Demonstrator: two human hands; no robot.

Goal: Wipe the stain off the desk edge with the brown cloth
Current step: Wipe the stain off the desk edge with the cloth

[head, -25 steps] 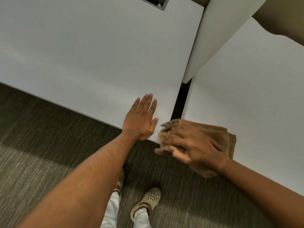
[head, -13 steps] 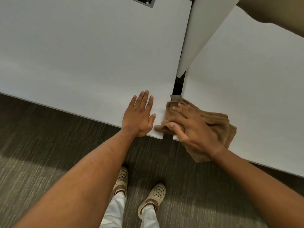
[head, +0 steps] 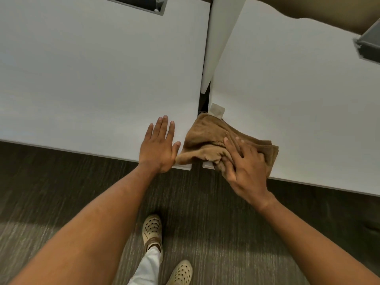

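Observation:
A crumpled brown cloth (head: pixel 207 138) lies across the gap between two white desks, covering the near corners of both. Its pale label (head: pixel 217 110) sticks up at the far end. My right hand (head: pixel 244 165) presses down on the cloth's right part at the near edge of the right desk (head: pixel 298 99), fingers gripping its folds. My left hand (head: pixel 159 148) lies flat, fingers apart, on the near right corner of the left desk (head: pixel 92 79), its thumb touching the cloth. Any stain is hidden under the cloth.
A white divider panel (head: pixel 218 38) stands between the desks behind a dark gap (head: pixel 204 101). Grey cable cut-outs sit at the far left desk (head: pixel 144 5) and at the right desk's far edge (head: pixel 370 44). Dark carpet (head: pixel 61 192) and my shoes (head: pixel 152 231) are below.
My right hand has pushed the cloth from below the desk edge up onto the two desk corners, then slid back to the right. My left hand stayed flat on the left desk.

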